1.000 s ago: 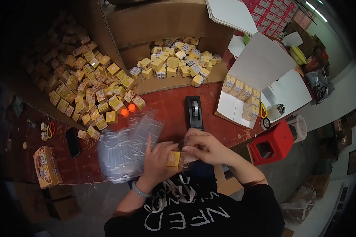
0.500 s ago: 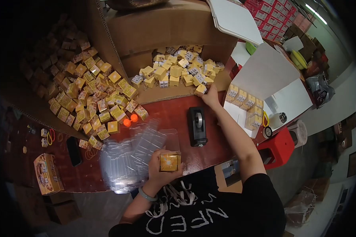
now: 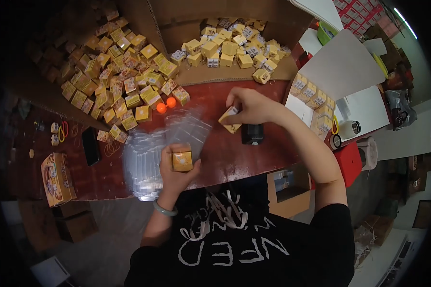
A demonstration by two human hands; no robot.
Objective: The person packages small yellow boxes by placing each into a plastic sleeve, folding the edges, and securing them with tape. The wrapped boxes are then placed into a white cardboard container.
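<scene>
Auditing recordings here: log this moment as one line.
left hand: holds yellow box; right hand: holds second box; tape dispenser: on table

Gold box (image 3: 182,161), patterned face up; beyond it, rightward, a tilted yellow-and-white box (image 3: 229,120)

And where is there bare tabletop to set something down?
Best: red tabletop between the clear plastic packaging and black tape dispenser, down to the near edge. Smaller: between that packaging, the smartphone and the printed carton. Crowded: the far side, with two heaps of small yellow boxes.
</scene>
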